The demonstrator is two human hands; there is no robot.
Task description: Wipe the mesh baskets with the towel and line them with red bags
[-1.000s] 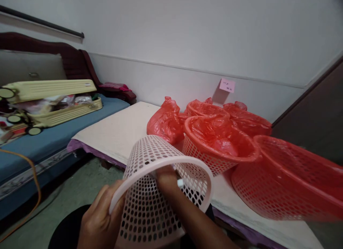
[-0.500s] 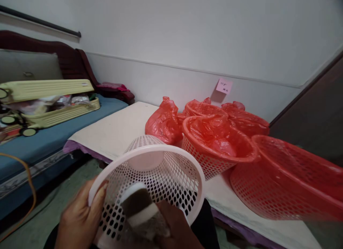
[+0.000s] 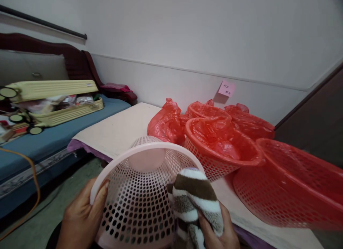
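A pale pink perforated plastic basket (image 3: 134, 209) lies tilted in front of me, its mouth facing me. My left hand (image 3: 81, 211) grips its rim at the left, thumb inside and the other fingers outside. My right hand (image 3: 218, 229) is closed on a striped cloth (image 3: 197, 191) in brown, grey and white. The cloth is bunched over the right part of the basket's rim and hides that stretch. Some of the right hand's fingers are hidden by the cloth.
Beyond the basket is a cream-covered table (image 3: 118, 127) with a red bag (image 3: 167, 122), a red lined basket (image 3: 214, 145) and a larger red basket (image 3: 284, 188) to the right. At left, a yellow suitcase (image 3: 64, 111) lies partly open on a blue bed (image 3: 50, 138). An orange cable (image 3: 36, 177) hangs nearby.
My right hand has moved with the cloth from inside the basket to the right and up, onto its right rim. My left hand keeps its hold.
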